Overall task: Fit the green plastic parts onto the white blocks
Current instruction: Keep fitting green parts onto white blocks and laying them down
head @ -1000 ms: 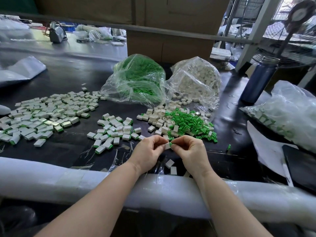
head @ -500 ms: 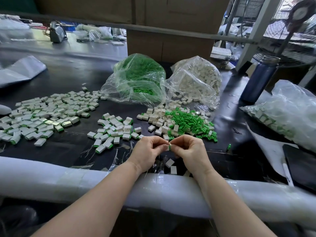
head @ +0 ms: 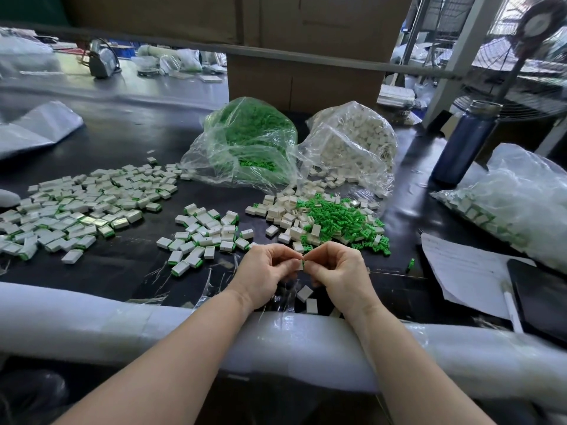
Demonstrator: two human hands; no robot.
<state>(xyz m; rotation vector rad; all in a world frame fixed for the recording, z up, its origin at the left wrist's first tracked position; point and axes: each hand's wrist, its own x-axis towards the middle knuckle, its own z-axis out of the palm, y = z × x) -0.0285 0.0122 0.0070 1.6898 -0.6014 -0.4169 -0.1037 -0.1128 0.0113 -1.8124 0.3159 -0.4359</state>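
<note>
From the head camera I've got both hands meeting just above the near edge of the black table [head: 129, 148]: my left hand [head: 264, 271] pinches a small white block [head: 299, 265] between thumb and forefinger, fingers curled round it, and my right hand [head: 337, 271] pinches a green plastic part [head: 303, 264] against the block's end, only a sliver of green showing. These pieces look feather-light, hard and smooth, so I'd judge them apt to slip; best held by the block's flat sides, leaving the end free, with the green part gripped by its edges and pushed in straight. Beyond my knuckles lies the loose pile of green parts [head: 340, 220] mixed with bare blocks, and the finished pieces [head: 86, 207] spread to the left. Against a second ago, the white block showed clearly between my fingertips; now the hands have closed in and the green part sits tight on it.
</note>
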